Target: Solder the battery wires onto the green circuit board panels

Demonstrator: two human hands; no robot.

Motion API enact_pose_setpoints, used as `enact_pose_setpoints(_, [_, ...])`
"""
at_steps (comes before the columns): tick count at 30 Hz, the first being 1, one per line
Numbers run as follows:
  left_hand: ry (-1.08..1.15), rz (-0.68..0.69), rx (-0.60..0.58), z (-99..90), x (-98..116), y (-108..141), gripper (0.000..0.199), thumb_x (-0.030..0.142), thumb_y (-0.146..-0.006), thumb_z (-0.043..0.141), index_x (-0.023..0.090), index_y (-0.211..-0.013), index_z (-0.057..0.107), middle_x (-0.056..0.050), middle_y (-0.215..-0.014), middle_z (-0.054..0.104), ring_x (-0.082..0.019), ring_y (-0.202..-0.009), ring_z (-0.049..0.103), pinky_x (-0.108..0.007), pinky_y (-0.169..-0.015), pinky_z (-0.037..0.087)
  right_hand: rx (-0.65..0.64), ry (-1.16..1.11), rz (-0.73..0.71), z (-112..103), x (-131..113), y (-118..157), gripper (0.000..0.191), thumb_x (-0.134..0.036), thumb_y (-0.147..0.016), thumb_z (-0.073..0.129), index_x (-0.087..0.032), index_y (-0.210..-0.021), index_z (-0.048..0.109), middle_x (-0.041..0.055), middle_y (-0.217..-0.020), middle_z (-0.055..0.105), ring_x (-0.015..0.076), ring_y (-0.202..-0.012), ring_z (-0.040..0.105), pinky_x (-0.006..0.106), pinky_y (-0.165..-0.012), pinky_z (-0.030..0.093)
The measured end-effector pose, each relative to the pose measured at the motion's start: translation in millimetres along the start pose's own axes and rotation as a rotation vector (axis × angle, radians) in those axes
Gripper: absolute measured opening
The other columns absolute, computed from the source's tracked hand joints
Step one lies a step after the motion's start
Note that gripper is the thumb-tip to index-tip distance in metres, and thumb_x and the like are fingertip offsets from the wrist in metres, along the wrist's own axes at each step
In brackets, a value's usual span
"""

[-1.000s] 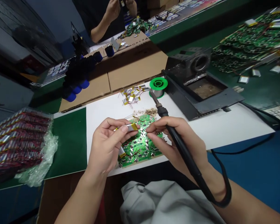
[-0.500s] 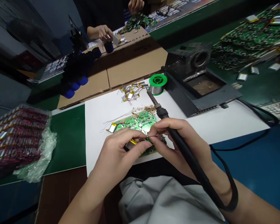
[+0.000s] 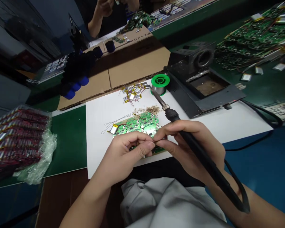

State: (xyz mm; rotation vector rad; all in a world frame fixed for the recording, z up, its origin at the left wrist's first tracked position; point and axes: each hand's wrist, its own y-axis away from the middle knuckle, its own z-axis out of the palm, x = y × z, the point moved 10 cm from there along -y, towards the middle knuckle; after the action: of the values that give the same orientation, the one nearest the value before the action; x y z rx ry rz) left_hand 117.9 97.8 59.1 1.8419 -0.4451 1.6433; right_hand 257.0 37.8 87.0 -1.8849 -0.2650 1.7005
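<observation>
As two bare hands meet over a green board (image 3: 146, 122) on white paper (image 3: 97, 110), thumb and fingers of the left hand (image 3: 125, 152) close in a pinch, whatever they grip hidden or too small to tell. Fingertips of the right hand (image 3: 190, 142) press together just beside them, while the same hand holds a black iron (image 3: 200, 155), its handle lying across the palm side of the thumb. The iron's tip points away toward a green spool (image 3: 160, 80), overlapping it in view; whether they touch cannot be told. The board lies flat under and beyond the fingers, its near side partly covered by them, with a small battery (image 3: 114, 128) at its left end and brown crumbs (image 3: 152, 109) just past its far edge. Farther back, a loose pile of batteries (image 3: 133, 96) sits near the spool, which stands beside a black stand (image 3: 204, 104). Cardboard (image 3: 137, 68) borders the paper behind. At left, a bundle of batteries (image 3: 19, 136) rests against bubble wrap (image 3: 47, 155); at right, boards (image 3: 247, 39) are stacked on a green table (image 3: 266, 91). Across the bench, a co-worker's hands (image 3: 106, 7) are raised.
</observation>
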Motion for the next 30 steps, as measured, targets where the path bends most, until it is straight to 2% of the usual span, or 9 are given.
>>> enact_pose_setpoints(4, [0.129,-0.085,-0.056,2.2,-6.3,-1.6,0.017,0.035,-0.088,0.083,0.020,-0.083,0.076,-0.001,-0.070,0.070,-0.014,-0.068,0.063,-0.026,-0.068,0.052,-0.039,-0.058,0.000,0.6,-0.6,-1.7,0.039,-0.004,-0.093,0.070,-0.031,-0.121,0.064,0.0003,-0.096,0.077,0.0180,-0.087,0.078,0.034,-0.080,0.068])
enact_pose_setpoints(9, [0.011,-0.063,-0.039,-2.9,-1.7,-1.9,0.011,0.029,-0.083,0.084,0.020,-0.079,0.078,-0.002,-0.071,0.070,-0.014,-0.066,0.059,-0.026,-0.062,0.047,-0.071,-0.087,0.032,4.9,1.1,-2.7,0.036,-0.007,-0.092,0.073,-0.030,-0.118,0.065,-0.0014,-0.094,0.078,0.0168,-0.084,0.078,0.032,-0.080,0.067])
enact_pose_setpoints(13, [-0.127,-0.004,0.048,-11.8,5.5,-0.6,0.007,0.023,-0.082,0.079,0.021,-0.076,0.077,-0.001,-0.069,0.071,-0.014,-0.063,0.059,-0.025,-0.058,0.047,0.005,0.020,0.120,-1.3,9.2,-1.0,0.029,-0.011,-0.091,0.077,-0.029,-0.111,0.066,0.0002,-0.096,0.079,0.0181,-0.088,0.078,0.032,-0.082,0.068])
enact_pose_setpoints(17, [-0.167,0.033,0.127,-16.2,10.0,0.2,0.010,0.020,-0.083,0.076,0.020,-0.073,0.075,0.000,-0.066,0.068,-0.012,-0.060,0.058,-0.024,-0.056,0.048,0.057,0.060,0.199,-7.3,19.3,6.0,0.023,-0.016,-0.094,0.073,-0.028,-0.113,0.065,0.0029,-0.099,0.078,0.0184,-0.089,0.078,0.032,-0.081,0.066])
enact_pose_setpoints(20, [-0.193,0.043,0.146,-14.7,10.7,0.2,0.010,0.020,-0.083,0.075,0.020,-0.073,0.074,0.000,-0.066,0.067,-0.013,-0.061,0.059,-0.023,-0.057,0.047,0.019,-0.014,0.187,0.1,20.4,9.7,0.029,-0.012,-0.093,0.071,-0.029,-0.116,0.062,0.0027,-0.099,0.076,0.0180,-0.089,0.077,0.032,-0.078,0.066])
enact_pose_setpoints(24, [-0.227,0.074,0.164,-12.8,11.5,0.8,0.010,0.020,-0.085,0.074,0.020,-0.075,0.075,0.000,-0.068,0.067,-0.014,-0.064,0.060,-0.025,-0.057,0.047,0.029,-0.036,0.173,6.4,18.8,10.7,0.031,-0.008,-0.091,0.071,-0.028,-0.111,0.060,-0.0005,-0.091,0.071,0.0153,-0.077,0.072,0.030,-0.071,0.063])
enact_pose_setpoints(28, [-0.214,0.085,0.190,-16.9,7.3,0.8,0.010,0.023,-0.088,0.074,0.021,-0.079,0.076,0.000,-0.070,0.068,-0.014,-0.065,0.060,-0.025,-0.059,0.046,0.002,0.007,0.154,6.2,17.6,7.1,0.029,-0.009,-0.092,0.069,-0.028,-0.111,0.060,-0.0007,-0.091,0.071,0.0147,-0.078,0.072,0.030,-0.074,0.063])
enact_pose_setpoints(30, [-0.261,0.136,0.249,-24.7,9.5,1.3,0.011,0.023,-0.090,0.073,0.022,-0.079,0.075,0.001,-0.071,0.067,-0.014,-0.065,0.059,-0.026,-0.059,0.046,0.010,0.074,0.115,-1.4,17.3,4.0,0.030,-0.009,-0.093,0.069,-0.028,-0.114,0.061,0.0005,-0.094,0.072,0.0159,-0.083,0.074,0.030,-0.079,0.064])
